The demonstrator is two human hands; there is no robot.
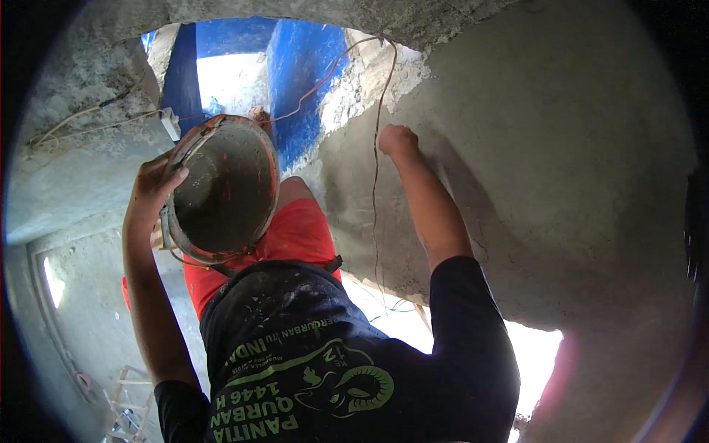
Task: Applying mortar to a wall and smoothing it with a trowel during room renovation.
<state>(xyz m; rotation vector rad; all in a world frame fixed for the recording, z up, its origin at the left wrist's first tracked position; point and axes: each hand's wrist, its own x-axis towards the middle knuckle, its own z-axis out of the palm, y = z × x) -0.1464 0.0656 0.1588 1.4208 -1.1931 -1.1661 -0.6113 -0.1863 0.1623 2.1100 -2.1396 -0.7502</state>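
My left hand [159, 184] grips the rim of a round, mortar-coated bucket [229, 184], with the thumb over the edge and the other fingers behind it. Worn orange-red shows along the rim, and grey mortar coats the inside. The bucket is tilted so its mouth faces up toward me, in front of my red shorts. My right hand [399, 139] is a closed fist against the grey plastered wall [561, 162]. Right beside its knuckles hangs a thin cable [375, 192]. What the fist holds, if anything, is hidden.
A white power socket block [170, 124] with wires hangs at the upper left. A blue-painted wall [295, 88] meets a rough, broken plaster edge. Bright openings show at the top and at the lower right. A wooden ladder-like frame [129, 406] stands far below on the left.
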